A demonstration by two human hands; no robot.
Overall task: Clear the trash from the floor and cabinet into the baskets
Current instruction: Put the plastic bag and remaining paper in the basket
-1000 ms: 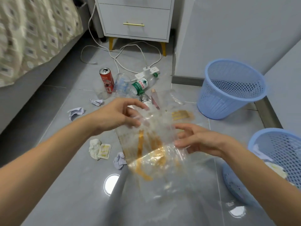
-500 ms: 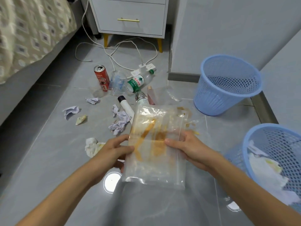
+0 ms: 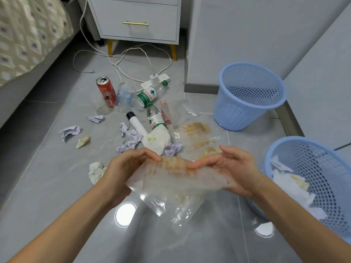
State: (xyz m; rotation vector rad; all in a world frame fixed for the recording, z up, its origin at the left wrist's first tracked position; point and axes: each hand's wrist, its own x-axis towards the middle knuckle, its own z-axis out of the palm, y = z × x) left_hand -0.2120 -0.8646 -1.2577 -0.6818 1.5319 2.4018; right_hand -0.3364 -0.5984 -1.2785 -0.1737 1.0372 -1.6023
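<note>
A clear plastic bag (image 3: 176, 183) with orange print is folded over and crumpled between both my hands, low in the middle of the view. My left hand (image 3: 125, 171) grips its left side and my right hand (image 3: 233, 171) presses its right side. Another clear printed bag (image 3: 197, 133) lies on the floor just beyond. A red can (image 3: 106, 92), plastic bottles (image 3: 150, 95), a white tube (image 3: 136, 124) and several crumpled paper balls (image 3: 129, 137) litter the floor ahead. One blue basket (image 3: 247, 95) stands at the right; a nearer blue basket (image 3: 321, 179) holds tissues.
A white bedside cabinet (image 3: 136, 18) stands at the back with white cables and a power strip (image 3: 163, 77) on the floor before it. A bed with a patterned cover (image 3: 28, 35) runs along the left. Grey walls rise behind the baskets.
The flat upright bag has been folded down and crumpled between my hands, which came closer together. The camera view tilted, showing more floor trash behind the bag.
</note>
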